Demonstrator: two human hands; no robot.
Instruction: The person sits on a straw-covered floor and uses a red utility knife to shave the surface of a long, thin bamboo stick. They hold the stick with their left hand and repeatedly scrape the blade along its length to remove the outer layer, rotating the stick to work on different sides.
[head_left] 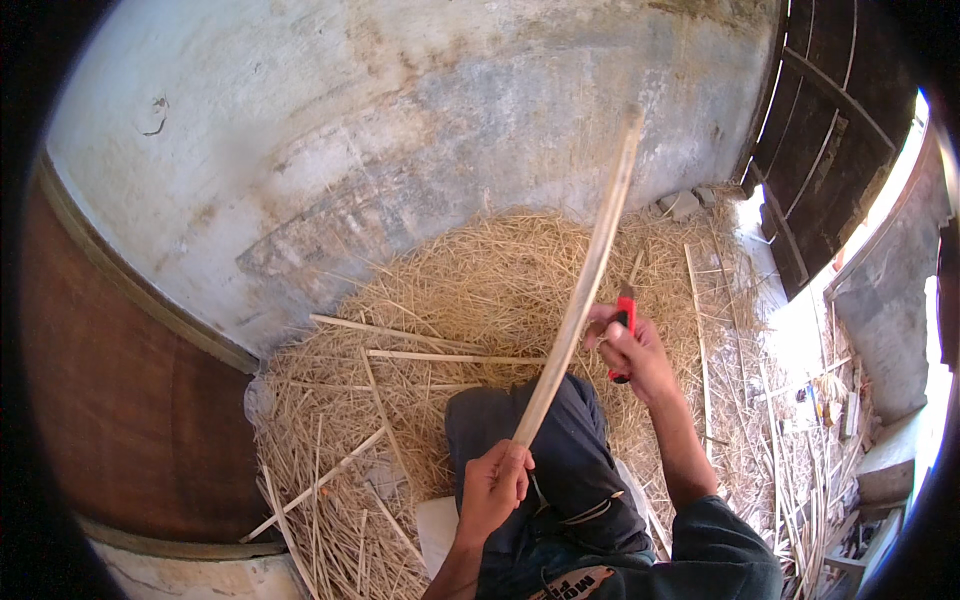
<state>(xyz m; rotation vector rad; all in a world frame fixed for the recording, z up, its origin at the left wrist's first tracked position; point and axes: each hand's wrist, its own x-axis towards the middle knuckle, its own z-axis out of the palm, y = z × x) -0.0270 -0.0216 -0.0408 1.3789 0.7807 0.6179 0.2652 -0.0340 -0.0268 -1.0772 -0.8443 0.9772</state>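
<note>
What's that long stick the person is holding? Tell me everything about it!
The long stick is a thin, pale strip that looks like split bamboo or wood, slightly curved. It slants up from the left hand, which grips its lower end, toward the wall. The right hand, holding a red-handled knife, meets it midway. It crosses above the person's knee and the straw.
</note>
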